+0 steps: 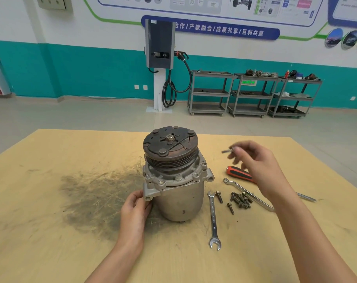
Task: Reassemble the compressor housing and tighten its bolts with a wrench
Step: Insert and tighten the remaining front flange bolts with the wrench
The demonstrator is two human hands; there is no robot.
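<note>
Metal compressor [173, 176] upright mid-table [51, 201], axis vertical | left hand [133, 209] grips its lower lug | right hand [255, 162] pinches bolt [226, 151], raised right of pulley, shank pointing at housing | likely next: seat bolt; right hand nearer | spare bolts [240, 200], wrench [213, 219] lie right

On the blue banner [210, 29] painted along the wall, white Chinese characters can be read: 合作/产教融合/成果共享/互利共赢, the first part being hidden behind the grey charging unit [159, 43]. Stamped marks are carried on the shank of the open-ended wrench [213, 219] lying on the table, but they are too small to be read. The green label [248, 82] on the middle cart is blurred and illegible.
</note>
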